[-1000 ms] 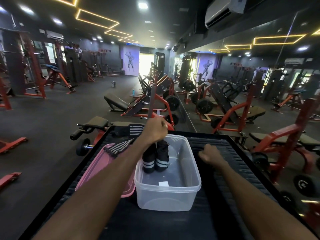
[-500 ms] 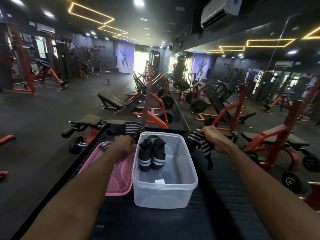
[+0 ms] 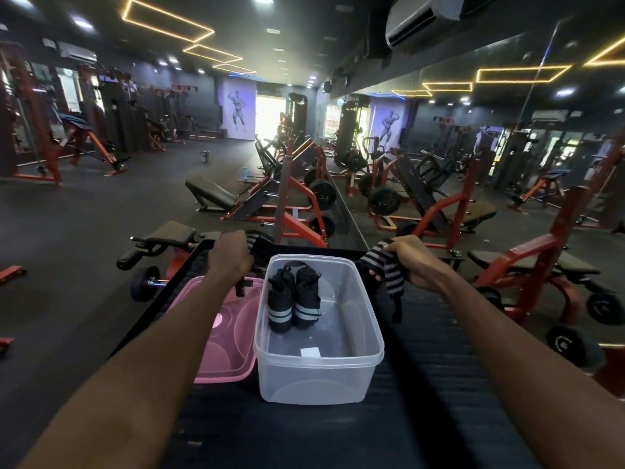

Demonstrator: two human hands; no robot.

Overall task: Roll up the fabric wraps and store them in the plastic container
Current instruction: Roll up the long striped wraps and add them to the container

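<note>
A clear plastic container [image 3: 318,374] stands on the black ribbed platform [image 3: 426,384]. Two rolled black wraps [image 3: 293,301] with pale bands lie in its far left corner. My right hand [image 3: 414,262] grips a loose black-and-grey striped wrap [image 3: 382,269] just right of the container's far edge; a dark strap hangs from it. My left hand [image 3: 228,257] grips another striped wrap [image 3: 258,243] at the platform's far edge, left of the container, with a strap end dangling over the pink lid.
A pink lid [image 3: 225,336] lies flat on the platform, touching the container's left side. Red and black gym benches [image 3: 527,265] and weight machines [image 3: 297,211] stand beyond the platform. A dumbbell [image 3: 145,282] sits on the floor at the left.
My left hand has moved from above the lid to the platform's far edge and closed on the second striped wrap. My right hand still holds its wrap, almost where it was.
</note>
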